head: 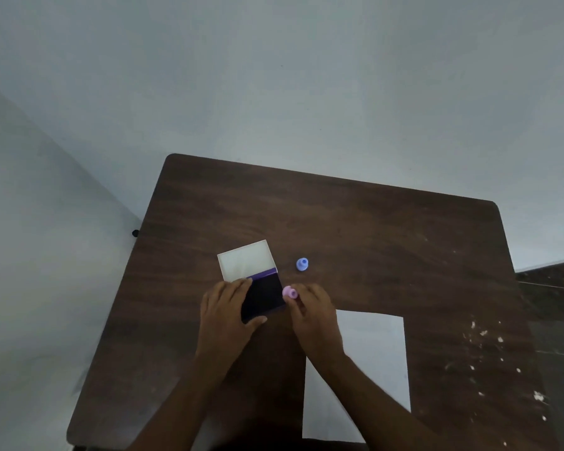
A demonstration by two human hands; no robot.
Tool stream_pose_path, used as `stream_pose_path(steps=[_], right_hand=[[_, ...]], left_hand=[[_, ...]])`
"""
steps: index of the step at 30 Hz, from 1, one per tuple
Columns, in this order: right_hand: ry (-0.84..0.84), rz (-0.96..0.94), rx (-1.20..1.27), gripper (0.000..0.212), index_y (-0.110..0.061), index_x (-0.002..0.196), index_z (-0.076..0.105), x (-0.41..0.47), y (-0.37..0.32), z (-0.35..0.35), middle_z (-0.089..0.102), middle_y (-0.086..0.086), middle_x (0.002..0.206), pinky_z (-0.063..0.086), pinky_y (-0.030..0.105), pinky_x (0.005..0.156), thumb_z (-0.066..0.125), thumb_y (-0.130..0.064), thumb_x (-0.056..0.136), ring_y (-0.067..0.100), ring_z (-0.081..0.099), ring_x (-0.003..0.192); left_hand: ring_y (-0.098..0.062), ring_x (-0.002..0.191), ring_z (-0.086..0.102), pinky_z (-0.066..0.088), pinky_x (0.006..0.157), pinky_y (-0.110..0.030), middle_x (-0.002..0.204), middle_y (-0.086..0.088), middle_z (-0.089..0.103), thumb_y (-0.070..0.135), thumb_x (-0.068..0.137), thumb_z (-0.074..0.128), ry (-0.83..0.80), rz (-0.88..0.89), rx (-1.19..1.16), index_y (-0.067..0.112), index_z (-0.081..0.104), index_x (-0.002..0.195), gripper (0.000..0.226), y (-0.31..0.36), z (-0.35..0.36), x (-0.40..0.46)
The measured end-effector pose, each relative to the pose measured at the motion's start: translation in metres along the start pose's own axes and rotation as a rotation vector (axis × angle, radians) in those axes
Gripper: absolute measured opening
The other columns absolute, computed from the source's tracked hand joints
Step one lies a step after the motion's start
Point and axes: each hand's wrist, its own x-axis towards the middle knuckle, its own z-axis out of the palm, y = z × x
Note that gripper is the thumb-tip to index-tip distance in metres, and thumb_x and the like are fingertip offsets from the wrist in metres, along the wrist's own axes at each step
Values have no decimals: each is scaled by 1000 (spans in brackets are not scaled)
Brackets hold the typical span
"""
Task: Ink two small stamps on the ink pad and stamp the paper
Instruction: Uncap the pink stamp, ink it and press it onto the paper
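Stamps number two: pink stamp (289, 292) pinched by right hand (313, 315), blue stamp (302, 264) free (left hand (223, 315) grips ink pad (263, 296))

two small stamps, one pink stamp (289, 292), one blue stamp (302, 264), one ink pad (263, 296), one paper (376, 356), two hands

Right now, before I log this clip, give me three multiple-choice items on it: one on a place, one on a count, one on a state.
1. Where is the white paper sheet?
A. Right of the ink pad, nearer the person
B. Under the ink pad
C. At the table's far edge

2. How many small plastic stamps show?
A. One
B. Two
C. Three

3. The ink pad case is:
A. Shut
B. Open, lid folded back
C. Upside down

Answers:
1 A, it lies under the right hand.
2 B, the pink stamp at the right fingers and the blue stamp alone on the brown wooden table.
3 B, the dark ink pad is exposed and its white lid lies flat; the left hand steadies it.
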Motion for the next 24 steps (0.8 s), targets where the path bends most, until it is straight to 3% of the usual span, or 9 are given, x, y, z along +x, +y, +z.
stream_pose_path(steps=[3,5,6,8,11,13,16,20,24], right_hand=[[62,50,57,24,-9,113,65,0,5,-8,68,6,108,39,16,89,56,-22,94,9,58,97],[148,109,81,19,-15,98,70,-5,14,-17,67,-6,86,47,21,79,58,-29,93,6,62,81],[195,148,66,21,-19,90,71,-8,20,-22,63,-13,77,47,18,71,58,-36,92,4,61,73],[241,227,18,25,-24,84,70,-13,34,-31,60,-19,71,42,11,59,58,-45,89,4,60,67],[197,344,-41,31,-25,92,70,-18,50,-38,65,-12,84,46,15,66,54,-51,88,7,59,73],[188,378,-42,33,-24,94,69,-20,57,-39,67,-8,89,49,20,70,54,-53,88,9,60,76],[207,377,-45,29,-22,88,66,-21,63,-37,69,-5,87,40,12,60,58,-50,86,8,57,69],[134,423,-10,29,-20,93,62,-19,72,-31,66,-4,94,40,14,69,59,-48,86,9,55,74],[156,378,48,19,-28,85,54,-20,74,-27,58,-11,83,34,5,58,65,-44,84,4,52,66]], left_hand=[[-18,125,49,30,108,-33,131,0,59,44,85,64,0,72,-119,23,56,131,51,11,5,-4],[-18,117,54,34,102,-27,122,1,63,36,89,61,-25,132,-153,23,62,122,35,26,9,-5],[-18,117,53,34,102,-26,125,0,61,33,89,61,-94,108,-173,23,61,122,34,35,11,-4],[-21,129,41,28,112,-31,144,-6,45,28,87,66,-386,-182,-240,19,46,136,53,57,17,3],[-22,136,34,22,116,-38,153,-6,32,28,86,69,-587,-275,-220,19,35,142,66,67,41,5],[-20,133,40,24,114,-35,149,-3,40,37,90,61,-540,-200,-167,22,42,139,55,78,51,3],[-18,130,45,29,111,-31,144,1,48,48,90,55,-399,-59,-108,27,44,140,55,85,58,-6],[-19,133,41,29,111,-33,148,2,44,53,88,55,-399,15,-38,32,34,144,64,90,66,-4],[-20,133,40,29,111,-34,148,1,42,51,88,56,-401,30,21,33,31,146,65,89,71,-4]])
